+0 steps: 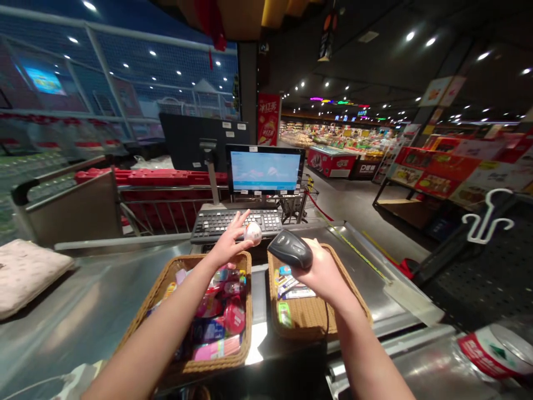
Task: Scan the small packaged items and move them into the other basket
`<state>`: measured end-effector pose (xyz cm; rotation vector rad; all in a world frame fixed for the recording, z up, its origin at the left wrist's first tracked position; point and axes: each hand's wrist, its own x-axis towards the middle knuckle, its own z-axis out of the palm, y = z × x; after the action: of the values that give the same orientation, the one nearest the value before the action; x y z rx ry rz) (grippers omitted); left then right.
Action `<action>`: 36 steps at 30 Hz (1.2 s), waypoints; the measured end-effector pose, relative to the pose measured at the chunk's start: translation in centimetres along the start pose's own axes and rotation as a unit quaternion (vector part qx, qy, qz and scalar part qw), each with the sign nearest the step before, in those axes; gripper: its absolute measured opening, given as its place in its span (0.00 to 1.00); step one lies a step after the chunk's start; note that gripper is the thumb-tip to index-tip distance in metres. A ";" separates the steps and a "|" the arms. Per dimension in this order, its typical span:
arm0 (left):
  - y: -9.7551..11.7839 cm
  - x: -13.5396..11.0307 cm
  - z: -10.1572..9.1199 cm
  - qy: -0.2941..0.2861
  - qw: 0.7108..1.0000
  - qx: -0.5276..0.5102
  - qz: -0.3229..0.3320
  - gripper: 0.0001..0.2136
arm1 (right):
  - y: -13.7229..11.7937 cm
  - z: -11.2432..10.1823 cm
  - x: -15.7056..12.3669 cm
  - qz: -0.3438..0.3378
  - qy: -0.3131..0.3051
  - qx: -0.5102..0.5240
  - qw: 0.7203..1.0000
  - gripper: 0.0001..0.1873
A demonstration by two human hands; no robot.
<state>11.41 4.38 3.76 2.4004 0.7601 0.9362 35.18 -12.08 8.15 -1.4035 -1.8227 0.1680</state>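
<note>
My left hand is raised over the left wicker basket and holds a small round white-and-pink packaged item at its fingertips. That basket is full of colourful packaged goods. My right hand grips a black handheld barcode scanner above the right wicker basket. A few flat packets lie in that second basket, partly hidden beneath my right hand.
A black keyboard and a lit monitor stand just beyond the baskets on a stainless steel checkout counter. A beige cushion lies at left, a white hanger hangs at right, and store aisles stretch behind.
</note>
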 end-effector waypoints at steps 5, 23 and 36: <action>-1.3 -1.4 -1.8 0.001 1.000 -0.017 -0.016 0.28 | -1.3 0.8 1.1 -0.013 -0.029 0.009 0.999 0.14; -2.8 -4.8 -3.2 0.021 0.998 0.009 -0.066 0.27 | -2.0 3.0 0.9 -0.010 -0.053 -0.006 0.999 0.04; -4.8 -11.2 -3.7 0.011 0.981 0.054 -0.186 0.25 | -1.5 5.0 -0.6 0.015 -0.097 0.008 0.995 0.06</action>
<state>0.29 1.61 -1.77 2.2263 1.2449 0.7831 30.77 -11.36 5.40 -1.4467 -1.9532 0.3444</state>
